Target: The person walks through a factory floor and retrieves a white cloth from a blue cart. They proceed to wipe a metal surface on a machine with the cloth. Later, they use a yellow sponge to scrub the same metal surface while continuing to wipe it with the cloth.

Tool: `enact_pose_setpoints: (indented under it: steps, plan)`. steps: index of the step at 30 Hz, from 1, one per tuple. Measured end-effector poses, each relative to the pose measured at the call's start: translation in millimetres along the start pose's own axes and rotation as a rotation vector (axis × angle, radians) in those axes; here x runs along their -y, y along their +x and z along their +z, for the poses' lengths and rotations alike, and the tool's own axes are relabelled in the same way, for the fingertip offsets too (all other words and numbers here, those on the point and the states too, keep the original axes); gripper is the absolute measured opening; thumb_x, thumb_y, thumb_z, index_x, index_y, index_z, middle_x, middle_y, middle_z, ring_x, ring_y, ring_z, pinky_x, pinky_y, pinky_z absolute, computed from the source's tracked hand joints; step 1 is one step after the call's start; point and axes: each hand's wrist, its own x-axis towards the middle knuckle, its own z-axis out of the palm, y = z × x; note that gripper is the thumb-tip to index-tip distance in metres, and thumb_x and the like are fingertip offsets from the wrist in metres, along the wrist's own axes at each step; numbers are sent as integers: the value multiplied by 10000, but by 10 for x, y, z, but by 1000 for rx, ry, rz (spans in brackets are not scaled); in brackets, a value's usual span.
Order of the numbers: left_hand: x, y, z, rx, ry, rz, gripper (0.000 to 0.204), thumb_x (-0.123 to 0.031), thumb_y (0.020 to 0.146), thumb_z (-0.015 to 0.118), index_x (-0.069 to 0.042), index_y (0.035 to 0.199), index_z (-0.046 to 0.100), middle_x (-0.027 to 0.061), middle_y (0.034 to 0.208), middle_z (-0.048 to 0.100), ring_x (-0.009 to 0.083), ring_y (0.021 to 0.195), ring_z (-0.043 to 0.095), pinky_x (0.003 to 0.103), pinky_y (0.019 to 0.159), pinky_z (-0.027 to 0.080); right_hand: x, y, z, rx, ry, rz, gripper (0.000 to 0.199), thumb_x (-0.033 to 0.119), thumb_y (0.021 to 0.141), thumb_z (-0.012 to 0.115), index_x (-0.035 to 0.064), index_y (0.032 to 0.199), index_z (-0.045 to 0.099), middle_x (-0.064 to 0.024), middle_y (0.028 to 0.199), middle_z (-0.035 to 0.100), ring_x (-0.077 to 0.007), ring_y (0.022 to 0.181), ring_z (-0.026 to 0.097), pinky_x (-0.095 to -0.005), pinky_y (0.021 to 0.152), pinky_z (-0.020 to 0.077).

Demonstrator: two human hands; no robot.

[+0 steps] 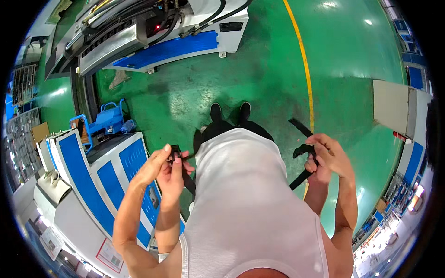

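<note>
At the left, my left hand (156,163) is closed with its fingertips on a small black buckle (175,152). Another person's hand (172,180) sits against it and touches the same buckle; a black strap (188,182) runs from there toward my waist. On the right, my right hand (330,150) is closed on a black strap end (300,127) that sticks out ahead of it. Just below, a second hand of the other person (316,173) grips the black strap (300,180) that comes from my side. A curled strap piece (303,150) hangs between these hands.
My white sleeveless top (245,185) and black shoes (216,112) are below. A blue-and-white cabinet (111,178) with a blue rack (106,121) stands left. Ahead left is a machine (176,48) with hoses. A yellow line (306,69) crosses the green floor. A pale box (391,104) stands right.
</note>
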Motion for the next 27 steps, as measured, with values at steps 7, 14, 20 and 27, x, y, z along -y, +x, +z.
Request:
enact_pose_setpoints:
  steps: [7, 14, 20, 27]
  plan:
    - [-869, 629, -324, 578, 43, -313, 297, -135, 953, 700, 4, 1211, 657, 105, 1034, 734, 202, 1008, 686, 335, 906, 553, -224, 151, 44, -88, -245, 49, 598, 230, 895, 712, -72, 1373, 518, -177, 1134, 636, -238, 1018, 637, -370, 907, 504]
    - [-966, 731, -91, 540, 489, -360, 211, -111, 955, 666, 12, 1122, 701, 55, 1030, 720, 150, 922, 665, 295, 827, 540, -628, 409, 71, 105, 71, 117, 471, 300, 911, 669, -60, 1214, 654, -141, 991, 693, -247, 928, 652, -355, 853, 512]
    - [-423, 852, -216, 528, 503, -216, 187, -120, 964, 649, 24, 1071, 701, 21, 958, 693, 102, 844, 623, 272, 745, 523, -375, 387, 39, 215, -300, 85, 421, 379, 872, 621, -37, 843, 681, -221, 819, 690, -313, 797, 674, -402, 720, 511]
    - [-844, 1060, 48, 750, 432, -339, 169, -127, 963, 654, 17, 1042, 693, 18, 889, 682, 96, 781, 612, 264, 690, 523, -157, 246, 220, 20, -113, 100, 401, 325, 947, 635, -34, 772, 608, -157, 628, 629, -234, 602, 675, -387, 579, 503]
